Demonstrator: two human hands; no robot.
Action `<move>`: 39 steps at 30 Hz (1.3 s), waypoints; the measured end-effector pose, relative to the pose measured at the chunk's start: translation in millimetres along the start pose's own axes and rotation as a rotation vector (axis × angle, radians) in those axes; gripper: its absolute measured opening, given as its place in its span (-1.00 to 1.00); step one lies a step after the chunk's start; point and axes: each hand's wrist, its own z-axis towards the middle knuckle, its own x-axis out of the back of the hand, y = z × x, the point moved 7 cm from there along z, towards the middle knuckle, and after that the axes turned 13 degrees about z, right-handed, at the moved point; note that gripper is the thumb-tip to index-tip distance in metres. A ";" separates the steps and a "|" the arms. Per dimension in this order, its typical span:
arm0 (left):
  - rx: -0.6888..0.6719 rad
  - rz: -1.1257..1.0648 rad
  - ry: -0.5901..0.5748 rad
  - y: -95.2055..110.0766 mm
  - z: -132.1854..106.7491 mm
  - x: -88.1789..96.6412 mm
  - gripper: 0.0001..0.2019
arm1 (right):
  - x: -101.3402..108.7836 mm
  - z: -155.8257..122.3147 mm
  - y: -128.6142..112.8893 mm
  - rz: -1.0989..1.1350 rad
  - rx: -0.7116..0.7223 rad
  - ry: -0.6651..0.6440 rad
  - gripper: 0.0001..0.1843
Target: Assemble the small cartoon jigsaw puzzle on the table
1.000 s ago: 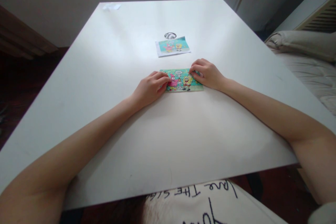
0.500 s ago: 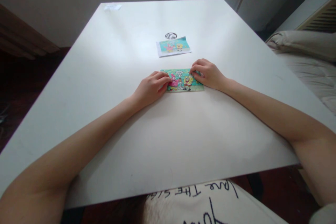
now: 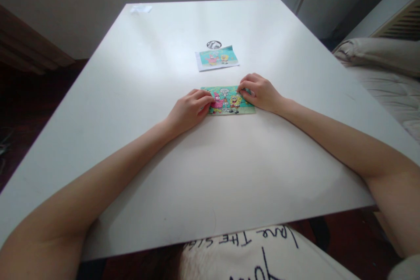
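A small jigsaw puzzle (image 3: 226, 104) with pink, white and yellow cartoon figures on a teal ground lies flat on the white table. My left hand (image 3: 192, 107) rests at its left end, fingers closed together and thumb low, covering that edge. At the right end, my right hand (image 3: 257, 91) has its fingertips and thumb drawn together on the puzzle's upper right part. Both hands touch the puzzle, and what lies under the fingertips is hidden. Beyond it is a paper sheet (image 3: 218, 58) printed with a similar picture.
A round black-and-white mark or sticker (image 3: 214, 44) is behind the sheet on the table (image 3: 157, 74). Something pale and flat (image 3: 141, 8) lies at the far left corner. A cushioned light seat (image 3: 377, 59) stands to the right.
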 end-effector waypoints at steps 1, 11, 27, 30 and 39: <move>-0.002 0.008 0.001 0.2 -0.1 0.1 -0.74 | -0.2 0.0 0.2 0.004 -0.002 -0.002 -0.83; -0.015 0.021 0.012 -0.4 -0.5 -1.2 -0.73 | 0.2 -0.6 -0.7 -0.003 0.024 0.007 -0.84; -0.019 0.044 0.016 1.5 0.2 1.6 -0.72 | -0.9 -1.0 1.4 0.014 0.013 0.007 -0.84; -0.019 0.044 0.010 1.0 -0.2 0.7 -0.72 | -1.0 -1.0 1.4 0.011 0.014 0.009 -0.84; -0.016 0.036 0.000 0.7 0.1 0.5 -0.73 | 0.1 -0.6 -0.3 -0.001 0.023 0.006 -0.84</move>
